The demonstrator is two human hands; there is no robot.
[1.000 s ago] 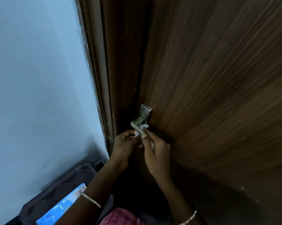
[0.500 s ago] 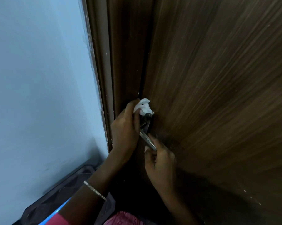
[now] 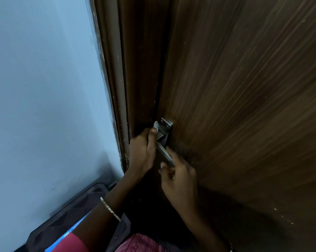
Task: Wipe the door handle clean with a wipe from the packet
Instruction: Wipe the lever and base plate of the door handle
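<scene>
A silver lever door handle with a square backplate is fixed on the dark wood door, low at centre. My left hand grips a small white wipe and presses it against the handle's top left corner. My right hand pinches the free end of the lever between thumb and fingers. A strip of the blue wipe packet shows at the bottom left, mostly hidden by my left forearm.
The brown door frame runs down beside a pale blue wall on the left. A black plastic stool or crate stands below the wall and carries the packet. Pink cloth shows at the bottom edge.
The wipe, bunched over the top of the backplate half a second ago, has slid to its left corner, uncovering the plate. My right hand stays on the lever's end.
</scene>
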